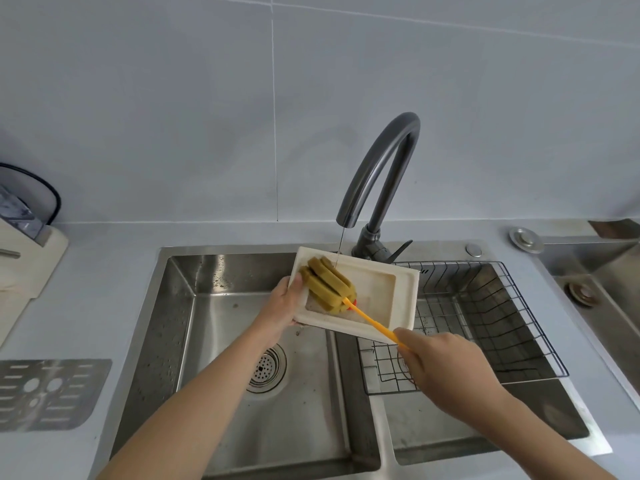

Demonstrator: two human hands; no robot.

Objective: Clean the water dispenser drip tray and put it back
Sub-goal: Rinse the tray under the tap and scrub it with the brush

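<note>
A cream rectangular drip tray (401, 296) is held tilted over the double sink, under the dark curved faucet (381, 161). A thin stream of water falls from the spout onto it. My left hand (284, 304) grips the tray's left edge. My right hand (446, 365) holds the orange handle of a sponge brush. Its yellow-green sponge head (327, 284) lies inside the tray's left half.
The left steel basin (207, 341) has a round drain (265, 368). A black wire basket (491, 317) sits in the right basin. A grey slotted grate (48, 393) lies on the counter at left. A cutting board (31, 261) stands far left. Another sink (602, 289) is at right.
</note>
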